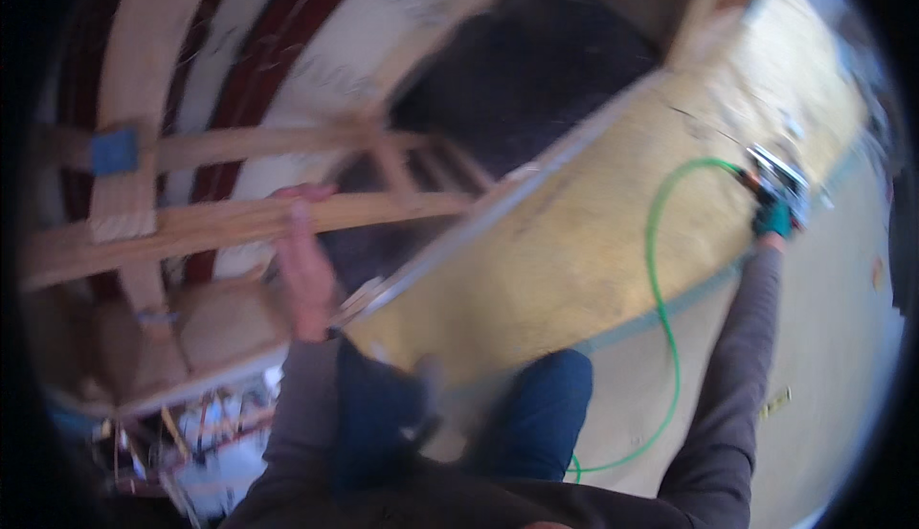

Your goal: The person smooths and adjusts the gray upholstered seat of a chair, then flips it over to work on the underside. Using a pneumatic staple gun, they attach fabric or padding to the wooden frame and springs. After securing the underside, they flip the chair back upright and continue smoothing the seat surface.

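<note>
My left hand (308, 266), bare, is closed around a long wooden beam (220, 230) at the left, its fingers curled over the top edge. Far out to the right, my right hand (773, 220) wears a green glove and grips a silver air-powered nail gun or stapler (783, 180); blur hides its exact kind. A green air hose (655, 251) loops from the tool back toward my legs. Below the tool lies a yellowish sheet-covered surface (536, 251).
A dark opening (536, 60) lies beyond the pale edge strip. Wooden framing (153, 31) crosses the upper left, with a blue block (115, 151) on it. Scattered timber and debris (206, 443) show at the lower left. A small yellowish piece (776, 402) rests on the floor at right.
</note>
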Demonstrator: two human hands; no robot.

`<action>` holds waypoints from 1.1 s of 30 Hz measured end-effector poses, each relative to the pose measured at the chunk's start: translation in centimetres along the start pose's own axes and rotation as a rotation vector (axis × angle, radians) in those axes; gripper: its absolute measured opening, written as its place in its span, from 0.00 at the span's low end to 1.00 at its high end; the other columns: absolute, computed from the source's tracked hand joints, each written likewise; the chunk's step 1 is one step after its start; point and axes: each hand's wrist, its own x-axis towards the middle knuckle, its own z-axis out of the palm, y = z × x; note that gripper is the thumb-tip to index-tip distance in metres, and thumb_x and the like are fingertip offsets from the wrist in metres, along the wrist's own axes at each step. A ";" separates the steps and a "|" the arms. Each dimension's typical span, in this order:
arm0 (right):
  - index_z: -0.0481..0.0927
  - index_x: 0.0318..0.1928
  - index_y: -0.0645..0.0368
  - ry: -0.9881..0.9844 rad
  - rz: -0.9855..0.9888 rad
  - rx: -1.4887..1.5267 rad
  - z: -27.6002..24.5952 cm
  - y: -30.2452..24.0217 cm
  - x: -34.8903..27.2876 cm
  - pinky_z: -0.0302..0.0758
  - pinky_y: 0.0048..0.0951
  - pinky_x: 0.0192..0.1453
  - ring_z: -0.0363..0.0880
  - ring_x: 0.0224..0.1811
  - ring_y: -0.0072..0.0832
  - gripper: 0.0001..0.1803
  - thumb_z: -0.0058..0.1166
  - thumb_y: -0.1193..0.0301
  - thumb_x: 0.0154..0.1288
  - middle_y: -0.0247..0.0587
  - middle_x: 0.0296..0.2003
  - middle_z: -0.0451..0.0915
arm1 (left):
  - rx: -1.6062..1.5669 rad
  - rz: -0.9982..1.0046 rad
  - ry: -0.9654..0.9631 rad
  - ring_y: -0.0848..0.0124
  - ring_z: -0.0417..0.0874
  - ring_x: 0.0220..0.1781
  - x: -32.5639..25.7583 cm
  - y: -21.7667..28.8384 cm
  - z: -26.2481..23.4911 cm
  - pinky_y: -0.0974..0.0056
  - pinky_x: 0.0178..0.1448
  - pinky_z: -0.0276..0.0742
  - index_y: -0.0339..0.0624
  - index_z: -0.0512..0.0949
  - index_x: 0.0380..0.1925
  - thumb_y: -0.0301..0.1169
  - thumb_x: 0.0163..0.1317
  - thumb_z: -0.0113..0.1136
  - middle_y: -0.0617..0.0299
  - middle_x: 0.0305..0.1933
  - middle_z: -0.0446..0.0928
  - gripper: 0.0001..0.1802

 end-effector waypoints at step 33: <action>0.87 0.53 0.54 -0.969 -0.653 -1.251 17.7 7.5 -52.2 0.85 0.32 0.44 0.90 0.41 0.25 0.16 0.63 0.78 0.66 0.38 0.42 0.91 | -0.361 0.396 0.130 0.45 0.81 0.61 -1.6 -6.5 -2.1 0.47 0.62 0.78 0.29 0.68 0.64 0.37 0.71 0.63 0.37 0.57 0.76 0.29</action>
